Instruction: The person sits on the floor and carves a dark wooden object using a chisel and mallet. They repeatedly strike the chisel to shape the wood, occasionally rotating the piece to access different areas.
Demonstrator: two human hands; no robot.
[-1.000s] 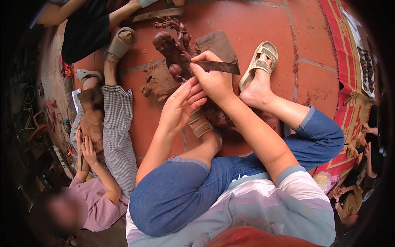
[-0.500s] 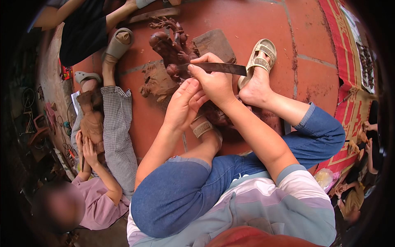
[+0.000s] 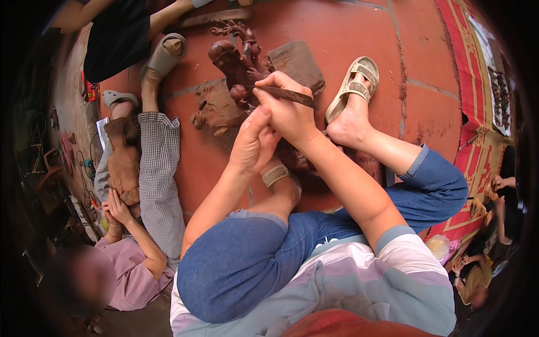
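A reddish-brown wood carving [image 3: 234,67] with rounded knobs and branching, finger-like ends lies on the floor in front of me, running on under my hands. In my right hand [image 3: 289,112] is a thin, dark, flat blade [image 3: 286,95], pinched between thumb and fingers with its inner end against a round knob of the carving. My left hand [image 3: 254,137] sits right beside it, touching the right hand, thumb up and fingers curled. What those fingers hold is hidden. A rough brown wood block [image 3: 295,62] and a jagged wood chunk [image 3: 216,106] lie by the carving.
My sandalled foot [image 3: 356,92] stands to the right on red floor tiles [image 3: 418,45]. At left a co-worker's hands [image 3: 117,208] are on a brown carved figure [image 3: 123,168]. A red patterned mat [image 3: 469,84] lies at far right, with other people beside it.
The blade has turned and tilted in my right hand, showing narrower and shorter. My left hand has shifted slightly, and the co-worker's hands have moved a little lower on the figure.
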